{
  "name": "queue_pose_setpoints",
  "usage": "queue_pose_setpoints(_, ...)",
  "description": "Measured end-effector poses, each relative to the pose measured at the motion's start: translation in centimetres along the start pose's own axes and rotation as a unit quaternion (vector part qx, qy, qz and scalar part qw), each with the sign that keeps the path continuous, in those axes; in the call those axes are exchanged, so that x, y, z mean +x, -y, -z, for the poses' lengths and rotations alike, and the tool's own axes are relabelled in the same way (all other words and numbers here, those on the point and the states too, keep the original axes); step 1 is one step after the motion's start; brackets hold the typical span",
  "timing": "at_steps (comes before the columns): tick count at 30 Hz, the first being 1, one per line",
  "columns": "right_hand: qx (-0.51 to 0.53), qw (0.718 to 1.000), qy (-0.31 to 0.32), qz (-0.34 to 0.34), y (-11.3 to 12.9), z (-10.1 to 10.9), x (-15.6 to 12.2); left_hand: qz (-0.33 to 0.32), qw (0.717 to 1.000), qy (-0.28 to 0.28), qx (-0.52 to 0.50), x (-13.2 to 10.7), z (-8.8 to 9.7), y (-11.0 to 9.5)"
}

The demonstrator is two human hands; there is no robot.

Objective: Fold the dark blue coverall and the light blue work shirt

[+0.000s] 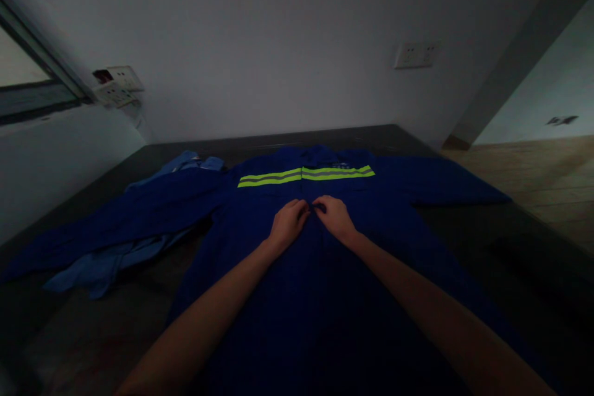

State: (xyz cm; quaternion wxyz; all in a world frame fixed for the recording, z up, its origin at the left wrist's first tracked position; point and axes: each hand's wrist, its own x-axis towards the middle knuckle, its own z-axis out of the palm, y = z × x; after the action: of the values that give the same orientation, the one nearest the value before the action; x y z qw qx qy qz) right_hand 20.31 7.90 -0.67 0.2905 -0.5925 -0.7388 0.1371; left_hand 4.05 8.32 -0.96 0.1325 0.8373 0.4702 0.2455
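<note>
A dark blue work jacket (260, 266) lies spread out, front side up, with its sleeves stretched to both sides. A yellow-green reflective band (270, 179) with a grey stripe crosses its chest. Just below the band, at the centre front, my left hand (288, 221) pinches the jacket's front edge. Close beside it, almost touching, my right hand (335, 216) also has its fingers closed on the fabric of that edge. Whether a button or other fastener is between the fingertips is too dark and small to make out.
The jacket rests on a dark table (371, 135) against a pale wall. Light blue garments (111, 260) lie partly under the sleeve on the left. Sockets (417, 55) are on the wall, and more sockets (114, 93) sit in the left corner. A wooden floor (529, 167) shows at right.
</note>
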Motion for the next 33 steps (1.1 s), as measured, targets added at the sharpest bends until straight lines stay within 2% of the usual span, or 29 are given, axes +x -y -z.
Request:
queue_pose_setpoints(6, 0.039, 0.999, 0.024, -0.001, 0.1, 0.0, 0.3, 0.012, 1.000, -0.005, -0.010, 0.0, -0.3, 0.3)
queue_pose_setpoints(11, 0.153, 0.982, 0.106, -0.015, -0.1, 0.9, 1.0, 0.029, 0.998, -0.014, -0.045, 0.3, -0.5, 0.8)
queue_pose_setpoints(14, 0.176, 0.980, 0.086, -0.028, -0.6, 1.1, 1.3, 0.045, 0.996, -0.014, -0.078, 0.4, -0.6, 0.9)
queue_pose_setpoints(18, 0.148, 0.988, 0.047, -0.015, -0.9, 0.7, 1.2, 0.061, 0.993, -0.015, -0.100, 0.6, -0.6, 1.1)
queue_pose_setpoints(33, 0.122, 0.991, 0.039, 0.033, -0.2, 0.3, 1.0, 0.075, 0.990, -0.032, -0.117, 0.2, -0.1, 1.0)
